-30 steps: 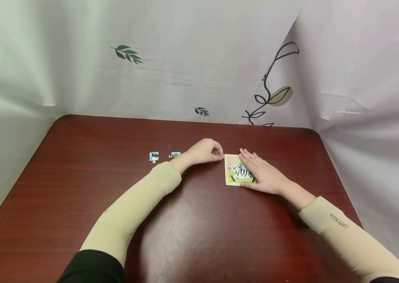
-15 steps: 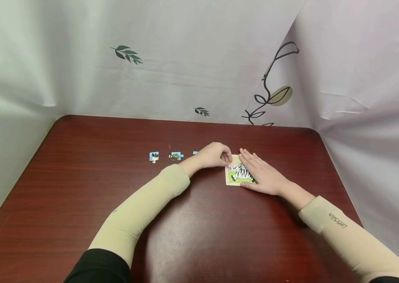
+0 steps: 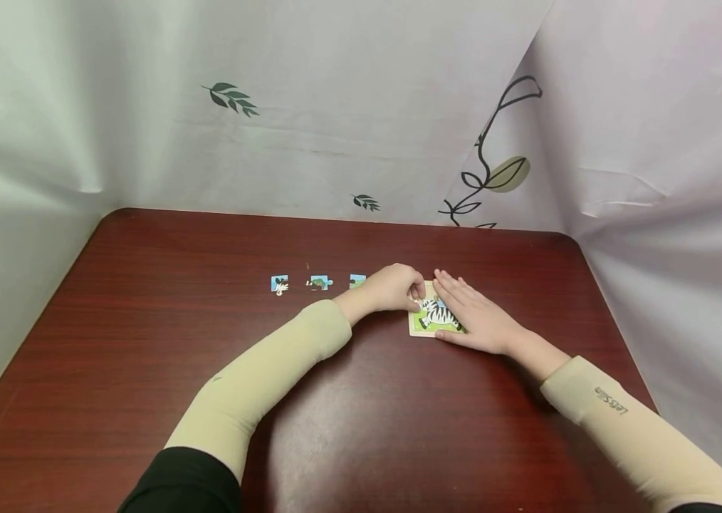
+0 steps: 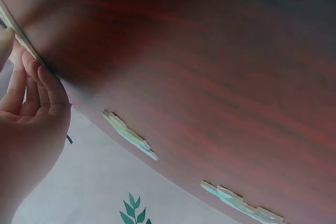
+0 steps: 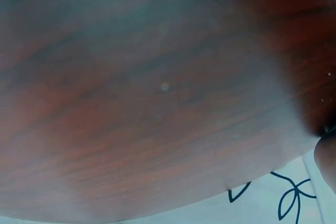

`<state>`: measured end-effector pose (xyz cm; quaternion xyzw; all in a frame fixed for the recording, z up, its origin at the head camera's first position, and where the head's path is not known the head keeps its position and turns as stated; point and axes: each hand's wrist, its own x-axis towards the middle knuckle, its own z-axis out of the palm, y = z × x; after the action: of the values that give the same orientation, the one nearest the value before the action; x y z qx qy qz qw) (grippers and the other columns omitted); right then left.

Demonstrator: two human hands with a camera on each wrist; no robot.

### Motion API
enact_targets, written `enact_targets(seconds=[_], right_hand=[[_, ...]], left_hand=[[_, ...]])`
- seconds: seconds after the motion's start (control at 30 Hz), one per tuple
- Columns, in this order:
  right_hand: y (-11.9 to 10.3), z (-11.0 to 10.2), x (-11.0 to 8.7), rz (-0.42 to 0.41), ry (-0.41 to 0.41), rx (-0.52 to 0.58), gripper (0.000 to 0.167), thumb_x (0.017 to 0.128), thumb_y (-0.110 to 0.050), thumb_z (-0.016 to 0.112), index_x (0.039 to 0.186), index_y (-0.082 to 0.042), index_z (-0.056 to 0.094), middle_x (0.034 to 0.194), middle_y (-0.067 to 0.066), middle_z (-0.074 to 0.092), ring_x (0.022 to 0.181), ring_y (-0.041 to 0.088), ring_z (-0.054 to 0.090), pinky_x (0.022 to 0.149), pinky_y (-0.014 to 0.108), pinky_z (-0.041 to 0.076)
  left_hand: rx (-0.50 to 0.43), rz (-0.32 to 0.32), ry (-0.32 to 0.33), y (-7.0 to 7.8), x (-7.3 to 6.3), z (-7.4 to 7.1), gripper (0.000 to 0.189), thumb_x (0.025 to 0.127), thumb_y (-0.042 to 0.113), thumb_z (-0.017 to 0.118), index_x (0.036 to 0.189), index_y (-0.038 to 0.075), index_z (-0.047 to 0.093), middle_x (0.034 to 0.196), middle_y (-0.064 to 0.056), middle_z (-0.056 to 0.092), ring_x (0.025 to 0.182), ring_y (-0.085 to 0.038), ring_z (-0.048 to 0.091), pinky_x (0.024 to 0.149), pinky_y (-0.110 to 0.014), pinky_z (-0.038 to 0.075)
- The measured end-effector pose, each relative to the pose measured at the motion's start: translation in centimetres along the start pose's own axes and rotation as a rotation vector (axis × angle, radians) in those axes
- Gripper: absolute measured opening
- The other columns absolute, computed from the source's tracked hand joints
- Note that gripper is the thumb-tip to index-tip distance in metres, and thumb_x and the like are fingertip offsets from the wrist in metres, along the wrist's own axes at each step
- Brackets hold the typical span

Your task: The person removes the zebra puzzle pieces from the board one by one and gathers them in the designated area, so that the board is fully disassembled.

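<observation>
A small zebra jigsaw puzzle [image 3: 436, 313] in a pale wooden tray lies on the table, with a bare beige strip showing at its upper left. My left hand [image 3: 393, 287] is at the tray's left side, fingers curled and fingertips over the zebra's head end. In the left wrist view the thumb and fingers of this hand [image 4: 31, 98] meet at the thin board edge. My right hand [image 3: 473, 313] rests flat over the right part of the puzzle, fingers straight, hiding that part. To the left lie three loose puzzle pieces in a row: one striped [image 3: 280, 284], one blue-green [image 3: 319, 283], one partly covered [image 3: 357, 281].
The reddish-brown wooden table [image 3: 335, 399] has rounded far corners. A white curtain [image 3: 310, 135] with leaf prints hangs around its back and sides. Both forearms wear pale yellow sleeves [image 3: 271, 370].
My left hand has moved right and nearer, from beside the tray's upper left corner onto its left side, uncovering the third loose piece. The right hand stays in place.
</observation>
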<state>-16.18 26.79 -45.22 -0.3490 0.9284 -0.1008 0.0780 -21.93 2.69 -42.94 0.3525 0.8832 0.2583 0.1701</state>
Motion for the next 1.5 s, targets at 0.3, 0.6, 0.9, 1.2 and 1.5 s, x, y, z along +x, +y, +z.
enact_targets(seconds=[0.3,0.6,0.9,1.2,1.5], right_hand=[[0.21,0.26,-0.06,-0.011,0.020,0.006,0.098,0.098,-0.047,0.070,0.167,0.002,0.022,0.178,0.019,0.015,0.165,0.037,0.016,0.133,0.055,0.018],[0.35,0.21,0.02,-0.006,0.014,0.001,0.098,0.098,-0.048,0.070,0.167,0.001,0.021,0.178,0.018,0.014,0.166,0.036,0.015,0.133,0.056,0.018],[0.21,-0.01,0.17,0.002,-0.002,-0.007,0.098,0.099,-0.049,0.069,0.167,0.001,0.021,0.178,0.018,0.014,0.166,0.036,0.015,0.133,0.056,0.019],[0.13,0.15,-0.06,-0.018,0.041,0.002,0.096,0.098,-0.047,0.071,0.167,0.000,0.025,0.177,0.019,0.020,0.165,0.036,0.020,0.133,0.054,0.021],[-0.32,0.08,-0.10,-0.064,0.075,-0.010,0.091,0.098,-0.045,0.070,0.166,0.001,0.029,0.176,0.020,0.024,0.163,0.038,0.024,0.132,0.056,0.023]], left_hand=[[0.005,-0.004,-0.007,0.03,0.04,-0.01,0.020,0.087,0.021,0.088,0.101,0.011,0.077,0.095,-0.001,0.075,0.088,-0.012,0.067,0.083,-0.024,0.053],[-0.006,-0.018,-0.017,0.05,0.16,0.09,0.022,0.089,0.020,0.087,0.105,0.009,0.077,0.099,-0.002,0.076,0.092,-0.013,0.068,0.086,-0.026,0.054],[0.009,-0.019,-0.012,0.12,0.13,0.27,0.020,0.090,0.020,0.085,0.105,0.009,0.077,0.098,-0.003,0.074,0.091,-0.013,0.066,0.086,-0.026,0.053],[0.007,-0.032,-0.016,0.38,-0.02,0.16,0.019,0.090,0.019,0.085,0.104,0.009,0.077,0.098,-0.003,0.075,0.089,-0.012,0.066,0.085,-0.026,0.054],[0.008,-0.020,-0.013,0.46,-0.01,0.08,0.020,0.090,0.018,0.086,0.105,0.007,0.078,0.099,-0.004,0.076,0.090,-0.013,0.067,0.086,-0.027,0.054]])
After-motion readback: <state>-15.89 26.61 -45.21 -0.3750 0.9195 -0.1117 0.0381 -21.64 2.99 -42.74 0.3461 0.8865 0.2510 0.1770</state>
